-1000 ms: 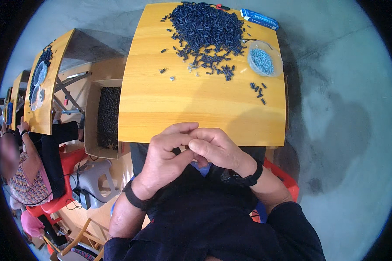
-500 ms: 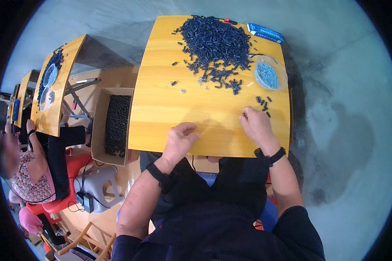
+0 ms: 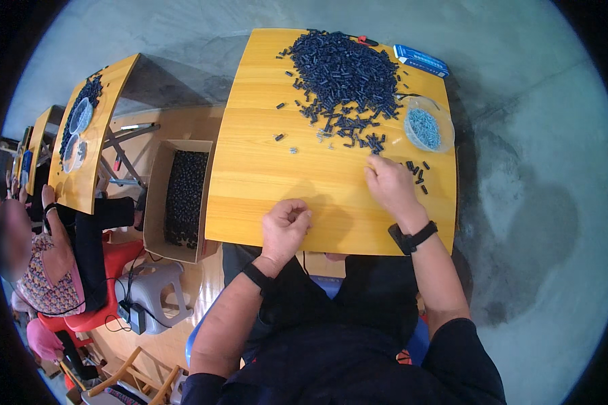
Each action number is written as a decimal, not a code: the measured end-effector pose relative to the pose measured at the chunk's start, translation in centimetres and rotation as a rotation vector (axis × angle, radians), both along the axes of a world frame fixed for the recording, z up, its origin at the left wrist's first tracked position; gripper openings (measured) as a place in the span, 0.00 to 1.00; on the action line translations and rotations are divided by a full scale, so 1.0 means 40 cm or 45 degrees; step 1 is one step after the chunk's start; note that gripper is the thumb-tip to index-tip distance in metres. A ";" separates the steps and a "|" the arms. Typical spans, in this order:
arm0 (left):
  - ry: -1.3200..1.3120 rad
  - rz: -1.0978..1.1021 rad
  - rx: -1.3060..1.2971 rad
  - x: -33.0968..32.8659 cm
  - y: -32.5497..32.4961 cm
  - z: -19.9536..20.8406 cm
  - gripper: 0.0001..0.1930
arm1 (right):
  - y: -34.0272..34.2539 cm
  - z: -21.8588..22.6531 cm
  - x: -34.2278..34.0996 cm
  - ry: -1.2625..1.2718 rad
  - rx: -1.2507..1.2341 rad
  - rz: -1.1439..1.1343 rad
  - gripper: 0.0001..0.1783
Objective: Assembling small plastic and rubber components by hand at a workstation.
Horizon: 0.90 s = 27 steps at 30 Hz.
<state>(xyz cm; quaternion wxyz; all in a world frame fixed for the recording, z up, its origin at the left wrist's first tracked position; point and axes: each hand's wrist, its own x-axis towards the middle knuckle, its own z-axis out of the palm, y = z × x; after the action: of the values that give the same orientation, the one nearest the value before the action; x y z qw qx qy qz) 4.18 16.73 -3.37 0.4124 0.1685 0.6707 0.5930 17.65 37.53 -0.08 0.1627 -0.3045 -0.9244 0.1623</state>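
Note:
My left hand [image 3: 286, 228] hovers over the near edge of the yellow wooden table [image 3: 250, 169], its fingers curled closed. Whatever they hold, if anything, is too small to make out. Farther in, my right hand [image 3: 392, 183] has its fingers pressed together at the near fringe of a big heap of small black cylindrical pieces [image 3: 344, 71]. Its fingertips hide what lies between them. A few loose black pieces [image 3: 419, 173] lie to the right of this hand. A clear plastic bowl [image 3: 446, 128] of small pale blue-silver parts [image 3: 423, 128] stands beyond them.
A blue box [image 3: 420, 61] and a red-and-black tool [image 3: 367, 41] lie at the far edge. Left of the table stands an open cardboard box [image 3: 157, 202] full of dark pieces. Another person sits at a similar table [image 3: 108, 101] farther left, near a grey stool [image 3: 154, 290].
My right hand has moved away from me to the edge of the heap; the black piece seen at its fingertips no longer shows. My left hand's fingers have curled in more.

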 end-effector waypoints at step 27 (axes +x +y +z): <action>0.149 0.001 0.054 0.009 0.000 -0.027 0.05 | 0.048 -0.039 -0.139 -0.137 -0.131 -0.009 0.08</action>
<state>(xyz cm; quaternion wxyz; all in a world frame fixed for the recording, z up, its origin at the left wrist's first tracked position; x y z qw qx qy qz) 4.54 16.72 -4.45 0.3687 0.2112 0.6811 0.5963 12.10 39.44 -1.66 0.0976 -0.3241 -0.9211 0.1925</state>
